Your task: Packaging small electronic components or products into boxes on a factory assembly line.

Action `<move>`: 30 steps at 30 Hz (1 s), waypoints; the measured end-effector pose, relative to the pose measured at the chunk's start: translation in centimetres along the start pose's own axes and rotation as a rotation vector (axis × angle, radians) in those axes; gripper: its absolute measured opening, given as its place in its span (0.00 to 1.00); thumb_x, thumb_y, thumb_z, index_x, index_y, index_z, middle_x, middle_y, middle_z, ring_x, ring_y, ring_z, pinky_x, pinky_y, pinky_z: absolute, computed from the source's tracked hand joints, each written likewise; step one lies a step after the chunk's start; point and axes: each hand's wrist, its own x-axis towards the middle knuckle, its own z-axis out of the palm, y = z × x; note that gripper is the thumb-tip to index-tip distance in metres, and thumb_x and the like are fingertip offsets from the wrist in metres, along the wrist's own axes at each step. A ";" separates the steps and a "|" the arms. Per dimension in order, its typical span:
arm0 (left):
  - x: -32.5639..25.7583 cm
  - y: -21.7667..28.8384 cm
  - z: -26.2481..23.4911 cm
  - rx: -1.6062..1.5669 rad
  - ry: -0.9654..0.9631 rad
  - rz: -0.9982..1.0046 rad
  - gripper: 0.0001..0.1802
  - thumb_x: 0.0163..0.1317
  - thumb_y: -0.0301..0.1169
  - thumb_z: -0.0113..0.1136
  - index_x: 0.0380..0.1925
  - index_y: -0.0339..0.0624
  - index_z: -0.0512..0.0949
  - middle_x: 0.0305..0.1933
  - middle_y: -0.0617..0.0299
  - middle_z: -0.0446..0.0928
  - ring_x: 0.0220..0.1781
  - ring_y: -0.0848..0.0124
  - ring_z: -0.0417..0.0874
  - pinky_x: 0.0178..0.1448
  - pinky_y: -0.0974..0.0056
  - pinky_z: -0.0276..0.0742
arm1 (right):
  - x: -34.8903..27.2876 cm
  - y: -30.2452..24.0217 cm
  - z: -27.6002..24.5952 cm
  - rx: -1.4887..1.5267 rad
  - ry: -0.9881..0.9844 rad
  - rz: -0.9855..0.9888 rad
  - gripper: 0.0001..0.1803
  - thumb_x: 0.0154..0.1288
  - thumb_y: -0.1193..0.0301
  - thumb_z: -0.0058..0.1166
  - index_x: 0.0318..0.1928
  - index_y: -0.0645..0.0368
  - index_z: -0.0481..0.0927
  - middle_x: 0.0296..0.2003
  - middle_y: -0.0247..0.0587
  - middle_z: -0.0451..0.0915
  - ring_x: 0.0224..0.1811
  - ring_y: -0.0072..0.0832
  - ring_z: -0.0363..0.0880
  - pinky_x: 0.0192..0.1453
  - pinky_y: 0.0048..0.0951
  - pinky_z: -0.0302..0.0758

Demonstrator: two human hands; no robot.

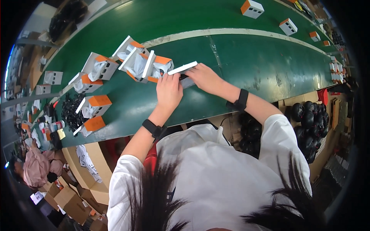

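Both of my hands are at a small white box (188,81) with its lid flap (182,68) raised, on the green table. My left hand (169,89) curls its fingers over the near left side of the box. My right hand (204,78) grips the right end, with its fingertips against the flap. My hands hide most of the box's inside. Just left of it, an open orange-and-white box (163,61) has a pale plastic bag in it. A similar open box (135,66) stands beside that one, its bag showing.
More open boxes (101,101) and a heap of black pieces (73,111) lie to the left. Closed boxes (252,9) stand on the far green belt (173,15). Black round items (308,119) are stacked below right. Another person (38,165) sits at far left by cardboard cartons (72,204).
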 end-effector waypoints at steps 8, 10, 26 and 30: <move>1.5 -1.5 0.9 0.086 -0.164 -0.226 0.04 0.46 0.27 0.59 0.24 0.42 0.76 0.23 0.54 0.78 0.31 0.55 0.80 0.35 0.54 0.74 | 4.1 0.5 -1.3 -0.002 -0.365 -0.022 0.08 0.52 0.76 0.49 0.35 0.59 0.77 0.34 0.39 0.75 0.46 0.36 0.71 0.49 0.33 0.69; 1.5 -1.1 1.0 -0.004 -0.115 -0.288 0.03 0.47 0.30 0.60 0.21 0.43 0.77 0.22 0.54 0.77 0.29 0.57 0.80 0.33 0.55 0.74 | 4.0 0.9 -0.1 -0.007 -0.297 -0.114 0.07 0.49 0.76 0.50 0.32 0.58 0.78 0.33 0.38 0.75 0.46 0.34 0.71 0.48 0.33 0.70; 0.3 -0.6 1.4 0.025 -0.023 -0.307 0.04 0.48 0.30 0.60 0.22 0.43 0.81 0.28 0.57 0.79 0.33 0.58 0.79 0.36 0.57 0.74 | 4.5 1.1 2.6 0.067 -0.299 -0.181 0.06 0.48 0.77 0.52 0.30 0.62 0.77 0.38 0.42 0.74 0.44 0.38 0.75 0.45 0.34 0.75; -0.3 -0.2 1.1 0.018 0.017 -0.206 0.08 0.48 0.30 0.60 0.29 0.40 0.80 0.33 0.59 0.79 0.40 0.60 0.78 0.44 0.57 0.71 | 3.1 1.0 3.2 0.258 -0.261 -0.108 0.13 0.48 0.81 0.50 0.38 0.64 0.74 0.40 0.43 0.73 0.48 0.39 0.71 0.54 0.34 0.69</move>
